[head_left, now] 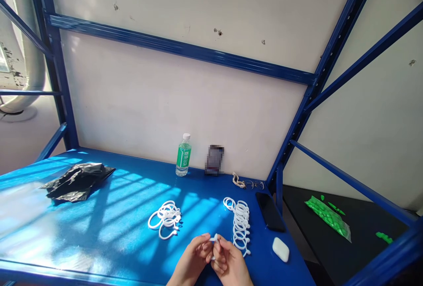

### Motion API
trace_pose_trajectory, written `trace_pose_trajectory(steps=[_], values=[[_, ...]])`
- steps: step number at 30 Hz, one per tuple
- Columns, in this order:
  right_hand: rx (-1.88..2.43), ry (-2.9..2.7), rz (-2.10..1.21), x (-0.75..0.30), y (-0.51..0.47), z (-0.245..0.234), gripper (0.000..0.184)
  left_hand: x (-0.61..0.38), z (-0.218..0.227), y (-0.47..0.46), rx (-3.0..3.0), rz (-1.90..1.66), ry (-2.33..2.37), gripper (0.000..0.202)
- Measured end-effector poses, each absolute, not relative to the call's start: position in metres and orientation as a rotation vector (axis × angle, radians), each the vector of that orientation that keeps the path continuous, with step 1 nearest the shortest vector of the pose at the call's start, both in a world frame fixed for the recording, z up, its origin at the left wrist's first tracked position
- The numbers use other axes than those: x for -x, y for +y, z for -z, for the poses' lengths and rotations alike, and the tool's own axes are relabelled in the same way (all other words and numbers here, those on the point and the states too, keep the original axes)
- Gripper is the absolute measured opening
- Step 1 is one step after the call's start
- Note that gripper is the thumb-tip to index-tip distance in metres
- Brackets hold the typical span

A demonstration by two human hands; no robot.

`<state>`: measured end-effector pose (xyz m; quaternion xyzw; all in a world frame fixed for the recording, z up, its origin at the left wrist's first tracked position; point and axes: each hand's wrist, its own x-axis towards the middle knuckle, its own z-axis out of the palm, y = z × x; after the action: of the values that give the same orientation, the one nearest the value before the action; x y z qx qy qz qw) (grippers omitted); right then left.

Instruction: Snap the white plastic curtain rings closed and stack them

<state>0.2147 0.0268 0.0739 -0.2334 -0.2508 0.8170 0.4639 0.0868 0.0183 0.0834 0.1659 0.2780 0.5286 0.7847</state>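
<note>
My left hand (193,259) and my right hand (229,261) meet low in the view over the blue table (99,233). Both pinch a small white plastic ring (214,238) between their fingertips. A loose pile of white rings (165,218) lies just ahead to the left. To the right, a neat row of white rings (240,223) runs along the table beside my right hand.
A black plastic bag (76,181) lies far left. A green-labelled water bottle (183,155) and a dark blurred object (214,160) stand at the wall. Glasses (253,184), a black phone (270,211) and a white case (280,249) sit right. A green bag (327,215) lies on the neighbouring black surface.
</note>
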Motion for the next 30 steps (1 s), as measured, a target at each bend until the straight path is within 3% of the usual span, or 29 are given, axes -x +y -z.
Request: trace_pose_trajectory(steps=[5, 9, 12, 18, 22, 26, 30], values=[[0.525, -0.596, -2.028, -0.214, 0.028, -0.075, 0.045, -0.085, -0.083, 0.022, -0.286, -1.084, 0.449, 0.044], [0.631, -0.821, -1.900, -0.217, 0.025, -0.083, 0.040, -0.080, -0.082, 0.023, -0.452, -1.194, 0.583, 0.046], [0.845, -1.226, -1.552, -0.224, 0.024, -0.088, 0.043, -0.067, -0.081, 0.026, -0.710, -1.329, 0.818, 0.046], [1.317, -1.837, -0.551, -0.243, 0.032, -0.094, 0.034, -0.020, -0.080, 0.033, -1.530, -1.662, 1.436, 0.031], [1.588, -2.082, -0.175, -0.249, 0.049, -0.101, 0.040, 0.008, -0.076, 0.039, -1.824, -1.673, 1.713, 0.030], [1.711, -2.202, -0.067, -0.254, 0.070, -0.098, 0.040, 0.023, -0.068, 0.042, -1.905, -1.626, 1.905, 0.037], [1.563, -2.129, -0.158, -0.262, 0.082, -0.078, 0.034, 0.023, -0.062, 0.043, -1.922, -1.590, 1.963, 0.036]])
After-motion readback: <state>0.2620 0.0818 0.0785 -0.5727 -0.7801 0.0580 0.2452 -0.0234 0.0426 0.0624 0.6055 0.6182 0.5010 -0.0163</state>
